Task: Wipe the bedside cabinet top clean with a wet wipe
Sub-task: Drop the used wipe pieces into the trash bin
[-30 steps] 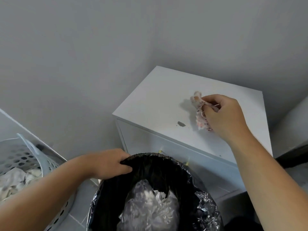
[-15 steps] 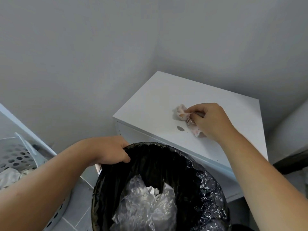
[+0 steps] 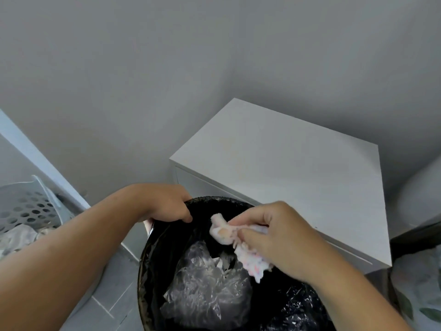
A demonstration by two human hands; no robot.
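Observation:
The white bedside cabinet [image 3: 296, 168] stands in the corner, its top bare with no speck visible on it. My right hand [image 3: 284, 237] pinches a crumpled, pink-stained wet wipe [image 3: 238, 244] above the open mouth of a bin lined with a black bag [image 3: 157, 266]. My left hand [image 3: 167, 204] grips the bin's far-left rim, holding the bin up against the cabinet front. Crumpled clear plastic [image 3: 207, 287] lies inside the bin.
A white perforated laundry basket [image 3: 26, 209] with cloth in it stands at the left. Grey tiled floor [image 3: 112, 290] shows beside the bin. A dark edge and patterned fabric [image 3: 420, 283] sit at the right. Grey walls close the corner.
My right hand swept the wipe from the cabinet top toward me, off the front edge and over the bin. The dark speck is gone from the top. The bin was raised closer.

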